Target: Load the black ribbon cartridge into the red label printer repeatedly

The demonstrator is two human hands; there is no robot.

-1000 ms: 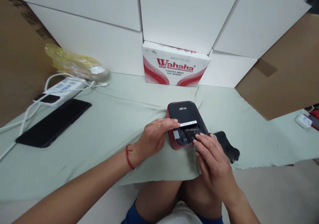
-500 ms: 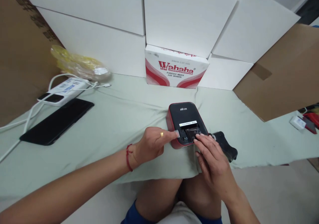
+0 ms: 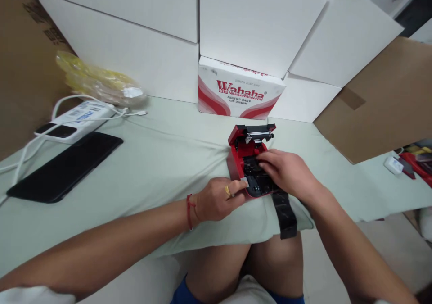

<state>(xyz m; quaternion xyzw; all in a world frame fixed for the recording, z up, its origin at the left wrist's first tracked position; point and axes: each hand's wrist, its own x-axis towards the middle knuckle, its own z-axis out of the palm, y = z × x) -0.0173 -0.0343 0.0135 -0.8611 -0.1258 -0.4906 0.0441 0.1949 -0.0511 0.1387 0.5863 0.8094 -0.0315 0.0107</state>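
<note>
A red and black label printer [image 3: 232, 166] stands on the cloth-covered table, its lid [image 3: 253, 132] raised and the red inside showing. My left hand [image 3: 221, 198], with a ring on one finger, is closed at the printer's front left corner, a finger on the small grey tab there. My right hand [image 3: 286, 169] reaches into the open printer with bent fingers on black film; their tips are partly hidden. A shiny black strip [image 3: 285, 216] runs from the printer's front and hangs over the table edge.
A Wahaha carton [image 3: 241, 88] leans against white boxes behind. On the left lie a dark flat phone-like slab [image 3: 67, 166], a white power strip [image 3: 76, 121] with cables and a yellowish plastic bag [image 3: 101, 81]. Brown cardboard [image 3: 381, 101] and a white adapter [image 3: 393, 165] are at right.
The printer's lid has swung up. My right hand has moved from the front of the closed lid into the opening. The black strip now hangs over the table's front edge.
</note>
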